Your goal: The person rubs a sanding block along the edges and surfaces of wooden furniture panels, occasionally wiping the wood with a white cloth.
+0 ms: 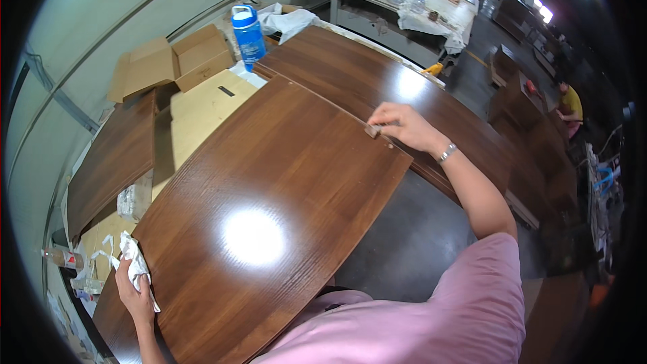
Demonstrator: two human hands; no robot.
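From the head view, the right hand (403, 126) reached across a glossy brown wooden panel (263, 229) and pinched a small brown block (372, 131) at the panel's far edge, fingers closed on it. The left hand (135, 290) rested at the panel's near left edge, clenched around a crumpled white cloth (135, 259). A second dark panel (377, 81) lay just beyond the first. A blue bottle (249, 34) stood upright at the far side, near an open cardboard box (195, 57). Another person (571, 104) sat well apart, on the right.
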